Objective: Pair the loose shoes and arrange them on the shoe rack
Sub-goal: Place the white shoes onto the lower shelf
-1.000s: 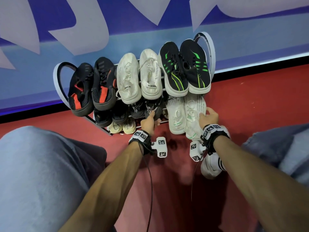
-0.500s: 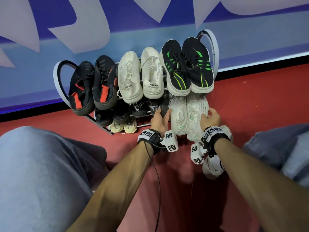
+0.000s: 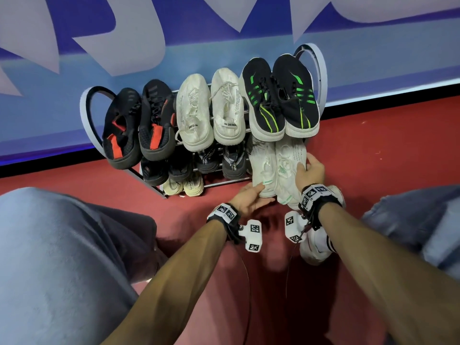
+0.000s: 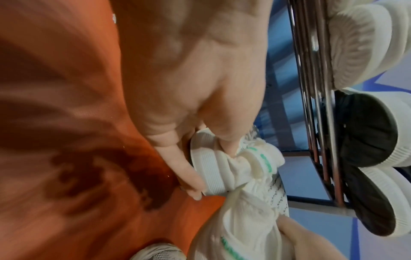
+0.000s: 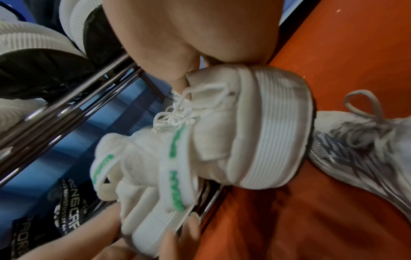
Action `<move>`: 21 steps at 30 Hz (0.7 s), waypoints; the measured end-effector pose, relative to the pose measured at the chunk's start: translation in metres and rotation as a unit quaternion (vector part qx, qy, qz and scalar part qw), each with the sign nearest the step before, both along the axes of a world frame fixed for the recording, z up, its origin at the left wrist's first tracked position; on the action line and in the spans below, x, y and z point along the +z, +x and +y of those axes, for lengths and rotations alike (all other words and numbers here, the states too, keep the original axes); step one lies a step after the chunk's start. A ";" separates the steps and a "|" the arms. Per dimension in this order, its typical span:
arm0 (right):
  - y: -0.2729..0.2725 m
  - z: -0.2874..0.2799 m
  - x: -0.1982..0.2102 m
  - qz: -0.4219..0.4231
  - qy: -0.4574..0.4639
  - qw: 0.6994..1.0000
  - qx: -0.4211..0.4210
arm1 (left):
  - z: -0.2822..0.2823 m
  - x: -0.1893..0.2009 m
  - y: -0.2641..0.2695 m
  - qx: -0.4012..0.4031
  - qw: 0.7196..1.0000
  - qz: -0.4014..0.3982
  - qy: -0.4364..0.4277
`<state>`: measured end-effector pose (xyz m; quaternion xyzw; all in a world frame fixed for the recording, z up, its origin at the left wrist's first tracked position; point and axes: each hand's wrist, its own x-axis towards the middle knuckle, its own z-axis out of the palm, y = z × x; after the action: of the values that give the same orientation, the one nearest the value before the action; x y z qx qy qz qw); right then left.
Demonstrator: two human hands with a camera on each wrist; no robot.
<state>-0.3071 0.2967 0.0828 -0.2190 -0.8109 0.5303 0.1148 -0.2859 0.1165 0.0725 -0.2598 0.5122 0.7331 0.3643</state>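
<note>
the left hand (image 3: pixel 245 200) has left the dark shoes and now pinches the heel of the left white-green shoe (image 3: pixel 264 168); the right hand (image 3: pixel 310 168) grips its mate (image 3: pixel 288 170). the pair sits side by side on the shoe rack (image 3: pixel 224 181), middle tier, nearly seated.

Red floor (image 3: pixel 373 145), blue-and-white wall (image 3: pixel 174 53), person's grey-clad knees (image 3: pixel 62 257)

Soft, even indoor light; the head view is sharp but bends at its edges. Dark shadows of the arms fall on the red floor (image 3: pixel 268 282). Both wrist views are streaked with motion blur and strongly warped.
</note>
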 end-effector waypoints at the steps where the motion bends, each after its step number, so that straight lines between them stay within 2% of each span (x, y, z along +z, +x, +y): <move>1: -0.001 0.000 0.001 0.005 0.016 1.000 0.012 | 0.003 0.001 0.001 0.019 1.000 0.002 0.004; 5: -0.005 0.005 0.009 -0.014 0.082 0.996 0.010 | 0.012 -0.001 0.002 0.049 0.999 0.009 0.002; 8: -0.009 0.004 0.018 -0.075 0.133 0.988 -0.006 | 0.022 -0.001 0.002 0.079 0.996 0.017 -0.020; 13: -0.029 -0.018 0.043 -0.092 0.282 0.955 -0.020 | 0.028 -0.005 -0.001 0.104 0.994 0.023 -0.025; 15: -0.045 -0.023 0.045 -0.117 0.241 0.963 -0.019 | 0.030 -0.008 -0.001 0.103 0.994 0.036 -0.023; 17: -0.060 -0.022 0.039 -0.139 0.157 0.976 -0.054 | 0.032 -0.011 -0.004 0.103 0.993 0.058 -0.028; 19: -0.067 -0.016 0.029 -0.137 0.099 0.983 -0.072 | 0.031 -0.012 -0.010 0.110 0.990 0.080 -0.046; 21: -0.067 -0.012 0.018 -0.119 0.085 0.988 -0.058 | 0.028 -0.017 -0.017 0.108 0.988 0.093 -0.067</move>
<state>-0.3740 0.2845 0.1009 -0.3170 -0.8466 0.4224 0.0661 -0.3027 0.1444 0.0558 -0.2682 0.5605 0.7533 0.2154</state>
